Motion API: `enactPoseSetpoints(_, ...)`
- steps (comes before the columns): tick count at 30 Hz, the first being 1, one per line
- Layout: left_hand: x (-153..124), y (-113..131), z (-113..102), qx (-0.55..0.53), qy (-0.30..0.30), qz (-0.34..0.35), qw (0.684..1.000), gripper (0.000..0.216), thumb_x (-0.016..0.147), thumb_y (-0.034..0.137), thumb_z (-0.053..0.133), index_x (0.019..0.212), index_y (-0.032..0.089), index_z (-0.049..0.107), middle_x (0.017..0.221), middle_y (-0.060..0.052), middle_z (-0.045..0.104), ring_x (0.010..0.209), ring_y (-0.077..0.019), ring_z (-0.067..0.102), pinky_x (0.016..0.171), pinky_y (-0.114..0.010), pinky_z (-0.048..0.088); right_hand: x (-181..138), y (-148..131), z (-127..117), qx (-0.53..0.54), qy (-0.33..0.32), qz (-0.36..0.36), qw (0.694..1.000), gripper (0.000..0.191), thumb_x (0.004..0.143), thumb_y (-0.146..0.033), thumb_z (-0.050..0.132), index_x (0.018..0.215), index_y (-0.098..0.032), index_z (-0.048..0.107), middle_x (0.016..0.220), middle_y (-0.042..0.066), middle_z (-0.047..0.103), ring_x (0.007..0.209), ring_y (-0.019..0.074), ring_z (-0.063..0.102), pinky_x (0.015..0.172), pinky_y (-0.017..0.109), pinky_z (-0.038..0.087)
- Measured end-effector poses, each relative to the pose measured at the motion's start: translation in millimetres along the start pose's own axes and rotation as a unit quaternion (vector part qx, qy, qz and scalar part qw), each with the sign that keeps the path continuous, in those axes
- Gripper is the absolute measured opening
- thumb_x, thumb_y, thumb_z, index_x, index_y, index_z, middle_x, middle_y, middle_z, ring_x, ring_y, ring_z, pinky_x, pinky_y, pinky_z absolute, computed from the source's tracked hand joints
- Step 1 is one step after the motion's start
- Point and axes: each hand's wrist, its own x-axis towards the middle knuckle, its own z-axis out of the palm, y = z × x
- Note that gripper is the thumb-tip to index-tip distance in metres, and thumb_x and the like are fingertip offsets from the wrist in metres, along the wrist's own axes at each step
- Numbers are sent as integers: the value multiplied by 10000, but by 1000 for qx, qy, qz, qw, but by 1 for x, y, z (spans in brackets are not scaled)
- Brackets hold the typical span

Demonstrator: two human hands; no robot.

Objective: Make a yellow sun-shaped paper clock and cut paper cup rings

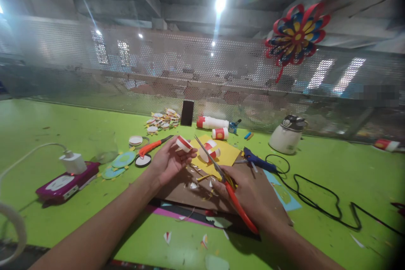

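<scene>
A short red-and-white piece cut from a paper cup rests in the fingers of my left hand, palm turned up. My right hand grips a pair of scissors with red-orange handles, the blades pointing up and left, apart from the cup piece. Between and behind the hands, cut red-and-white paper cup parts lie on yellow paper. Under the hands is a brown board strewn with paper scraps.
Left are an orange utility knife, blue-green paper discs and a purple power strip. Behind stand a phone, stacked paper cups and small paper crafts. Right are a blue glue gun, its black cord, and a white kettle.
</scene>
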Motion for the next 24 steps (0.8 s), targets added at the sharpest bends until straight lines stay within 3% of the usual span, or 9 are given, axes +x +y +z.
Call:
enactPoseSetpoints(6,1,-1,1,-14,23,19,999,300,946,278,465,921,49,656,845,-191,724,749,-243,715,598,-274,561,0,3,8,57,-17,13,998,305,853,-443,590,1022,-233,730,988,83,738,912,261,654,755,326,481)
enactPoseSetpoints(11,0,-1,2,-15,30,29,999,248,933,241,485,923,55,649,808,-159,715,703,-215,702,565,-253,550,0,1,2,45,-10,3,999,304,855,-469,584,989,-244,739,895,78,733,879,261,643,744,327,472)
enactPoseSetpoints(17,-1,0,2,-8,6,19,1000,292,951,257,429,928,55,640,821,-208,713,642,-205,683,569,-267,540,-1,0,-5,0,-1,7,1000,323,830,-530,598,981,-284,745,906,72,725,860,267,625,728,335,458)
enactPoseSetpoints(24,-2,1,3,-3,-4,8,1000,356,964,279,363,941,67,648,800,-201,715,610,-191,671,546,-260,535,-1,6,10,28,11,7,1000,304,840,-466,602,1020,-263,739,945,88,735,911,292,642,765,360,474)
